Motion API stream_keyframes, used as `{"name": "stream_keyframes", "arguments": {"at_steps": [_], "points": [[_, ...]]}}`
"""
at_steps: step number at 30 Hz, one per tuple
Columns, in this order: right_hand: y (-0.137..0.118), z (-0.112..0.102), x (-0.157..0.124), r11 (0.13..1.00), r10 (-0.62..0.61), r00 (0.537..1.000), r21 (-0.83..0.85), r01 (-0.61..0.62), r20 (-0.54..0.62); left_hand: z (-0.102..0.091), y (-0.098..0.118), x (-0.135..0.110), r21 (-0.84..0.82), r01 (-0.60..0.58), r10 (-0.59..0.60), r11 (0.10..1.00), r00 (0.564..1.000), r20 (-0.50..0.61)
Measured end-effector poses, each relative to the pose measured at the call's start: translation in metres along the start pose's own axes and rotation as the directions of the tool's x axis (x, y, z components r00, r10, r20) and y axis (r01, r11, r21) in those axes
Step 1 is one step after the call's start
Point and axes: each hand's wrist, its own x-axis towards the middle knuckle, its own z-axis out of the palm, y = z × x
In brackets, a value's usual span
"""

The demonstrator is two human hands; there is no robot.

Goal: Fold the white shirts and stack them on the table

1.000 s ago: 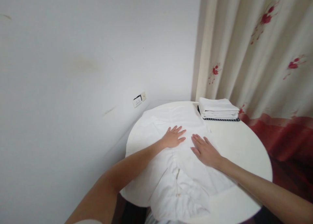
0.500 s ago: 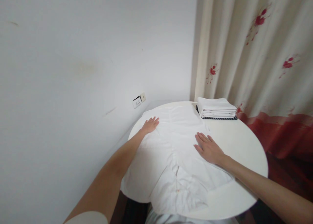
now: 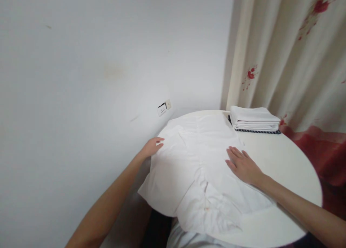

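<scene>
A white garment (image 3: 200,161) lies spread over the left half of a round white table (image 3: 283,161), its lower part hanging off the near edge. My left hand (image 3: 152,147) is at the garment's left edge, fingers curled around the cloth where it drapes over the table's side. My right hand (image 3: 242,164) rests flat on the garment's right side, fingers stretched out and pointing to the far left.
A stack of folded white cloths (image 3: 254,119) sits on a dark dotted piece at the table's far edge. A cream curtain with red flowers (image 3: 292,53) hangs behind. A white wall (image 3: 94,78) with a socket (image 3: 164,107) stands on the left.
My left hand slid from the garment's middle out to its left edge and now curls on the cloth. My right hand stayed flat in place. The view shifted slightly.
</scene>
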Motion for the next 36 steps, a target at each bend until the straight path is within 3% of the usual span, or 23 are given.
{"name": "stream_keyframes", "arguments": {"at_steps": [5,8,12,18,22,27,31,36], "points": [[0.004,0.009,0.0,0.999,-0.027,0.998,-0.034,0.026,-0.051,-0.008,-0.01,-0.054,-0.021,0.133,-0.134,0.991,0.985,-0.105],[0.006,0.012,0.0,0.998,-0.044,0.996,-0.048,0.04,-0.074,-0.004,-0.014,-0.075,-0.093,0.187,-0.197,0.978,0.975,-0.108],[0.007,0.015,0.0,0.997,-0.051,0.994,-0.054,0.046,-0.097,0.003,-0.02,-0.087,-0.252,0.222,-0.249,0.942,0.965,-0.08],[0.007,0.015,0.0,0.996,-0.065,0.992,-0.074,0.057,-0.112,0.005,-0.027,-0.089,-0.456,0.183,-0.167,0.871,0.983,0.075],[0.007,0.015,0.0,0.995,-0.071,0.989,-0.083,0.061,-0.131,-0.004,-0.033,-0.086,-0.338,0.202,-0.165,0.919,0.977,0.136],[0.007,0.016,0.001,0.996,-0.069,0.988,-0.073,0.06,-0.14,-0.027,-0.03,-0.071,-0.039,0.121,-0.117,0.992,0.988,0.098],[0.006,0.016,0.001,0.997,-0.063,0.989,-0.056,0.056,-0.13,-0.053,-0.005,-0.049,0.141,0.017,-0.026,0.99,0.998,0.061],[0.008,0.009,0.004,0.998,-0.051,0.998,-0.032,0.049,-0.048,-0.074,0.038,-0.01,0.225,-0.002,-0.038,0.974,0.985,0.171]]}}
